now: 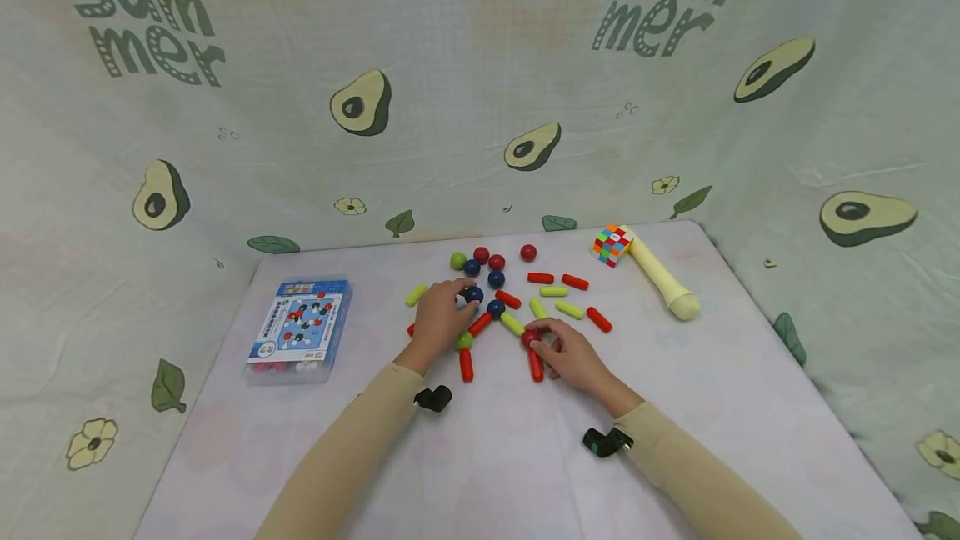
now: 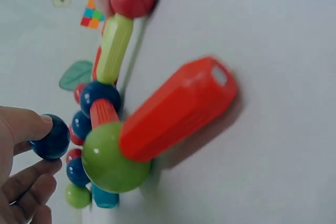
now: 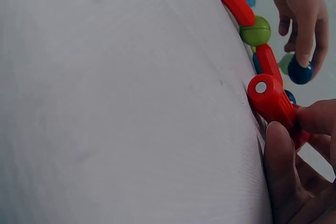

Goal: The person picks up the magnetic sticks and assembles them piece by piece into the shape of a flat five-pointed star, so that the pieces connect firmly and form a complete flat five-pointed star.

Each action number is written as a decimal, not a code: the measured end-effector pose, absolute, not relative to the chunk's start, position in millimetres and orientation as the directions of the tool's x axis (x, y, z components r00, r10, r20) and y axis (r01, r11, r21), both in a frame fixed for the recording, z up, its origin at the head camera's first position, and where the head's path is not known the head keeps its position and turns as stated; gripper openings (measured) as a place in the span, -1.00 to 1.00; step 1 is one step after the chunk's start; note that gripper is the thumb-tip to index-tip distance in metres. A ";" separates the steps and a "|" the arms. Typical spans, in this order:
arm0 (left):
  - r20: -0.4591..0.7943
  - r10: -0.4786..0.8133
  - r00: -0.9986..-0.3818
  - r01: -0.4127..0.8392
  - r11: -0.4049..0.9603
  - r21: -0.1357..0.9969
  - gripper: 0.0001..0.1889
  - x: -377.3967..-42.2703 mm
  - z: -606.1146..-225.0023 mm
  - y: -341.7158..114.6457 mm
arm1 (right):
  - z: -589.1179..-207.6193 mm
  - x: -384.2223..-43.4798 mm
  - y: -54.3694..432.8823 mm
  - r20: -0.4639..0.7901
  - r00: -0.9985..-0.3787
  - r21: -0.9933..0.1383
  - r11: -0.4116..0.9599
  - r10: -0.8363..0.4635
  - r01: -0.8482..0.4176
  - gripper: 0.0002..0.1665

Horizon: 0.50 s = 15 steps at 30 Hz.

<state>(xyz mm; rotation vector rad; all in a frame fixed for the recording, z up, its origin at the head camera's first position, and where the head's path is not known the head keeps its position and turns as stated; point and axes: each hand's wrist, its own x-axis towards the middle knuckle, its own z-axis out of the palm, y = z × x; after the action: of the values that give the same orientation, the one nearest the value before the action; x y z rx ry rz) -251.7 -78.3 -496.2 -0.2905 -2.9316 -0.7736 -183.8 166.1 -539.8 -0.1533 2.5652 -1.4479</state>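
Note:
My left hand (image 1: 437, 319) pinches a dark blue ball (image 2: 51, 142) between thumb and fingers, held up beside a chain of balls and sticks. From its left end, the chain has a red stick (image 1: 467, 365), a green ball (image 2: 113, 163), a second red stick (image 1: 481, 323), a blue ball (image 1: 496, 309), a yellow-green stick (image 1: 512, 323), a red ball (image 1: 530, 337) and another red stick (image 3: 270, 100). At the right end, my right hand (image 1: 576, 355) grips the red ball, its fingers also close against that last stick. A teal stick (image 2: 105, 198) lies behind the green ball.
Loose red, blue and green balls (image 1: 458, 261) lie beyond the hands, with red and yellow-green sticks (image 1: 569, 309) to the right. A boxed molecule kit (image 1: 300, 319) lies at left. A puzzle cube (image 1: 612, 246) and a pale yellow bone-shaped object (image 1: 663, 277) are at back right.

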 end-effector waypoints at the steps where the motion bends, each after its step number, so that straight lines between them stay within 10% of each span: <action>1: 0.140 0.165 -0.976 0.213 0.846 0.490 -0.58 -246.7 -495.2 -78.4 | -540.0 -184.0 166.3 -0.117 -0.976 -0.854 0.519 -0.183 0.005 -0.62; 15: 0.029 0.306 -0.951 0.260 0.749 0.609 -0.59 -192.3 -503.5 -67.8 | -541.0 -185.9 166.6 -0.119 -0.975 -0.850 0.527 -0.187 0.002 -0.59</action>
<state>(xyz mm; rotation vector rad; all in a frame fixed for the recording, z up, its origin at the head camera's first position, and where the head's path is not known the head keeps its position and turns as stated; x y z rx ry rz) -192.3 -67.8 -503.5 -0.4875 -3.0058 -1.0289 -185.9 166.6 -541.0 -0.1576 2.5698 -1.4305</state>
